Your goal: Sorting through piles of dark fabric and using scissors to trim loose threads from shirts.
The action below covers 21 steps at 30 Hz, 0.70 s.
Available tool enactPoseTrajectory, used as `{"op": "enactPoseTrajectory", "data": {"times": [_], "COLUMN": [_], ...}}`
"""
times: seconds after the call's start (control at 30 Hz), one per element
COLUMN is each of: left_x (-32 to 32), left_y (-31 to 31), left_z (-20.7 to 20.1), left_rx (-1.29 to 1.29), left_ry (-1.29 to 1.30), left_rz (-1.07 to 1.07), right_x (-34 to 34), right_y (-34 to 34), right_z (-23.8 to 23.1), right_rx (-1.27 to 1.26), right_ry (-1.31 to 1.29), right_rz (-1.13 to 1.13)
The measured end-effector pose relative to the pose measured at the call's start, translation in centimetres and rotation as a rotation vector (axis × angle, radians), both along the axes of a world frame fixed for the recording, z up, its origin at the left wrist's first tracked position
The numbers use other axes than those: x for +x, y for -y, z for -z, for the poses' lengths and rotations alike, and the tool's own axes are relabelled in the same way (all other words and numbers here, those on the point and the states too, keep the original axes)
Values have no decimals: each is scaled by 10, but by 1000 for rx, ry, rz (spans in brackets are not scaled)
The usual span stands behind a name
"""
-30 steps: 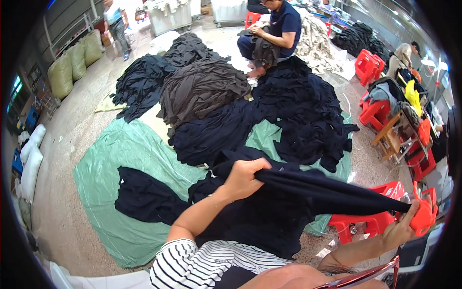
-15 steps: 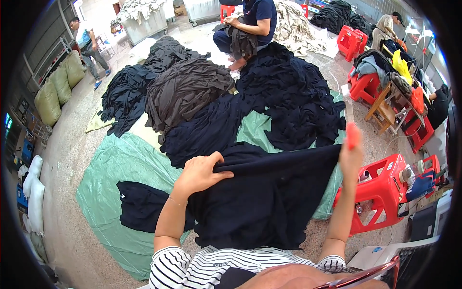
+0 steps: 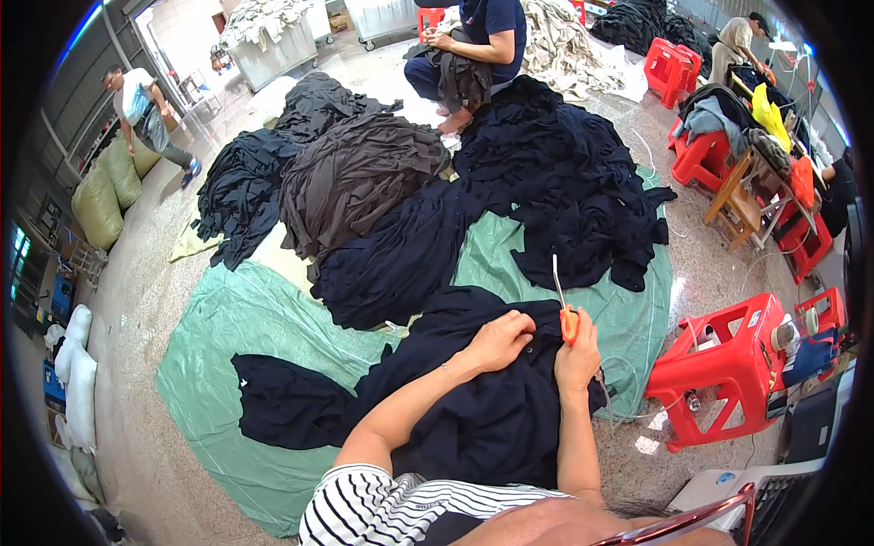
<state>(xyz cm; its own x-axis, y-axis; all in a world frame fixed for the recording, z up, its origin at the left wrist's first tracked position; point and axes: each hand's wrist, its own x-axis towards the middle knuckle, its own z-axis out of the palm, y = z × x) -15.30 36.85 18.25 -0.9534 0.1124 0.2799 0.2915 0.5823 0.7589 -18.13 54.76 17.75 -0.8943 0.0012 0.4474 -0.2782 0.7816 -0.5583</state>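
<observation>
A dark navy garment [image 3: 492,428] is spread over my lap in loose folds. My left hand [image 3: 501,342] is closed on its cloth, with the fingertips bunched near the upper right part. Just to the right, my right hand [image 3: 577,359] grips a pair of scissors [image 3: 569,323] by the orange handle, and their metal blades point up and away from me. That hand also rests against the garment's right edge. Left of my lap, a smaller navy piece of cloth [image 3: 289,400] lies flat on the green plastic sheet [image 3: 218,355].
Ahead lie heaps of navy [image 3: 564,182] and brown cloth [image 3: 360,173]. A seated person [image 3: 492,41] handles dark cloth beyond them. Red stools [image 3: 719,364] stand at my right. Another person [image 3: 146,114] walks at far left, near stuffed sacks [image 3: 96,209].
My hands have come closer together, the right moving left and down from the stretched cloth edge. My left hand has moved right. The walking person has stepped nearer the sacks.
</observation>
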Motion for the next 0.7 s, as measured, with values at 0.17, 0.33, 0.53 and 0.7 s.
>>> {"op": "enactPoseTrajectory", "data": {"times": [0.17, 0.33, 0.53, 0.7], "left_x": [0, 1, 3, 2], "left_y": [14, 17, 18, 18], "left_z": [-5, -11, -11, -6], "left_rx": [290, 180, 211, 217], "left_ry": [109, 95, 92, 78], "left_rz": [-38, -4, 0, 18], "right_x": [2, 0, 1, 1], "right_y": [-3, -1, -3, -2], "right_z": [-6, -3, -2, -6], "right_rx": [18, -15, 7, 7], "right_ry": [203, 158, 168, 189], "right_rz": [-1, -14, -36, -36]}}
